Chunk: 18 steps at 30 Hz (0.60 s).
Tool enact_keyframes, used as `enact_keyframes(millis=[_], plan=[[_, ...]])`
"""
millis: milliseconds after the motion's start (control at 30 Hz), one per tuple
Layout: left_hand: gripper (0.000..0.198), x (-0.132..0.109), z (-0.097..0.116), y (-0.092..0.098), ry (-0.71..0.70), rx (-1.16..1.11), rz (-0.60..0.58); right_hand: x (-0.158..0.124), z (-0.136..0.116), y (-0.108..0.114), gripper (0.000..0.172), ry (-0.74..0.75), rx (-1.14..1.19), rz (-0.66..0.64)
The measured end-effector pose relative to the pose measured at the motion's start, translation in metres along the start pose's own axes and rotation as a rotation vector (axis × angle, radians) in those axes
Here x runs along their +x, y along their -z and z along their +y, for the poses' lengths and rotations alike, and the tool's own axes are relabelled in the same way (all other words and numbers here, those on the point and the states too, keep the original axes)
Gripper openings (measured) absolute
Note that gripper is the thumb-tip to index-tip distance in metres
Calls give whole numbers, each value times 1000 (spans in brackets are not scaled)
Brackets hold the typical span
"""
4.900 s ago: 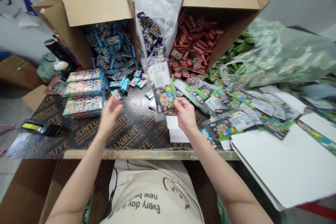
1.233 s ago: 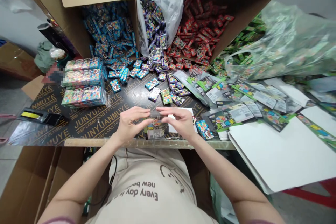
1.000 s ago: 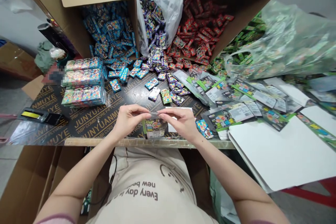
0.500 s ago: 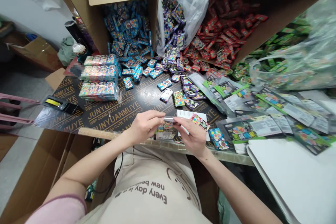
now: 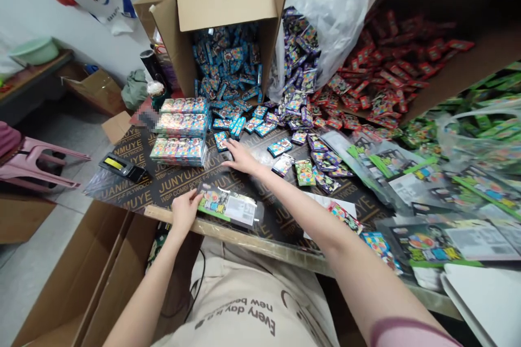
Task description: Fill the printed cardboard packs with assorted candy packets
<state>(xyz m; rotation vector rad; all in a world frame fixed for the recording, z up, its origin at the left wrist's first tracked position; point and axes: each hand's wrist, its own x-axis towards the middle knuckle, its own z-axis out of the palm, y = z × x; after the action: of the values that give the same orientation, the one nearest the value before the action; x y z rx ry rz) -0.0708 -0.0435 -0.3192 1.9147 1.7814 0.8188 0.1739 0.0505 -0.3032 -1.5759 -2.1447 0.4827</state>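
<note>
My left hand pinches the left end of a flat printed plastic bag, black and green with a white label, lying at the table's front edge. Stretched across the table, my right hand has its fingers apart. Its fingertips are beside a small blue candy packet; whether they touch it I cannot tell. Left of that packet stands a stack of wrapped packet bundles. Blue, purple and green packets lie loose to the right of my right hand.
Behind are a carton of blue packets, a clear bag of purple ones and a carton holding red ones. More printed bags overlap at right. A black tool with a yellow strip lies at left.
The view has shifted left. My hands have parted: the left now holds the bag's end farther left, while the right has let go and reached forward to the blue packets.
</note>
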Motion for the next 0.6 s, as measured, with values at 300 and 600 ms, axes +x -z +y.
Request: enact_keyframes(millis=[300,600], plan=[[34,20,8,13,-166,-160,39,22,-8,-5,27,-12,45,128],[35,3,98,-32,154,-873,-671,-103,-22,59,40,-63,531,-62]])
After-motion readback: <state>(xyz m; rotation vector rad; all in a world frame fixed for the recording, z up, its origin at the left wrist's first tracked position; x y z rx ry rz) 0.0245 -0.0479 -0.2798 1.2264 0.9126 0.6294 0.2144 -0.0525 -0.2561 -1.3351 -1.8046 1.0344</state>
